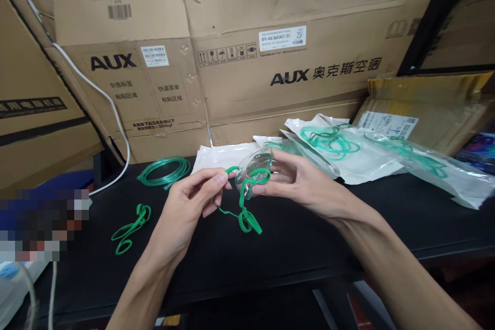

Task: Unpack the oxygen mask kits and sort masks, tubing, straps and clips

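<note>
Above the black table, my right hand (299, 178) grips a clear plastic oxygen mask (253, 162) by its edge. My left hand (201, 188) is closed, pinching a green elastic strap (232, 169) close to the mask's left side. More of that strap hangs in loops below the mask. A second green elastic strap (133, 227) lies loose on the table, left of my left wrist. Behind it rests a coil of clear green tubing (164, 171). How the strap joins the mask is partly hidden by my fingers.
White-backed clear packets (371, 152) with green tubing lie at the back right of the black table (278, 247). Large AUX cardboard boxes (235, 87) stand behind. A white cable (116, 113) runs down on the left. A smaller box (429, 108) leans at right.
</note>
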The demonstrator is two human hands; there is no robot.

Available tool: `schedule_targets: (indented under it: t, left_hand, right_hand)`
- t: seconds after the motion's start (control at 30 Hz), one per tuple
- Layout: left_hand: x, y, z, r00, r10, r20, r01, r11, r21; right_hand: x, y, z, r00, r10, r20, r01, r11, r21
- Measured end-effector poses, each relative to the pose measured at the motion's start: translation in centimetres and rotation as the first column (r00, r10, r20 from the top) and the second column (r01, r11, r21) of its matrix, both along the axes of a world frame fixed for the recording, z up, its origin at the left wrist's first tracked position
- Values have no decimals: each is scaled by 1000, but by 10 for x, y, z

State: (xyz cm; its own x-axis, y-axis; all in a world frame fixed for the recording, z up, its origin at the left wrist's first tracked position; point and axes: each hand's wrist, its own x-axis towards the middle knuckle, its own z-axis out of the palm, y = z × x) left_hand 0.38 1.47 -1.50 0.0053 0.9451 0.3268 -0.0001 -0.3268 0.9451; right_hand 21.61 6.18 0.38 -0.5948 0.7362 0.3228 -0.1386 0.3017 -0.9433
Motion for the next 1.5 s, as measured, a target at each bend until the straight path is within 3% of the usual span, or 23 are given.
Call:
schedule_targets:
  t: [0.37, 0.73, 1.07, 1.23, 1.5]
  left_hand:
    - [-1, 0, -1, 999, 34, -24, -34, 999, -6]
    - [2, 2, -3, 987, 101, -125, -101, 995, 2]
    - [3, 4, -4, 984, 90, -151, -87, 996, 23]
    - [2, 4, -3, 987, 78, -142, -77, 997, 12]
    - [6, 3, -5, 982, 55, -180, -57, 998, -8]
  right_hand:
    - [1, -2, -1, 997, 34, -64, -36, 999, -26]
    - [-7, -1, -4, 989, -132, -63, 140, 979, 148]
    - [-7, -7, -4, 996, -90, 0, 87, 963, 256]
    - [-2, -5, -2, 987, -147, 68, 117, 938, 327]
    - [-11, -6, -4, 981, -193, -8, 187, 943, 275]
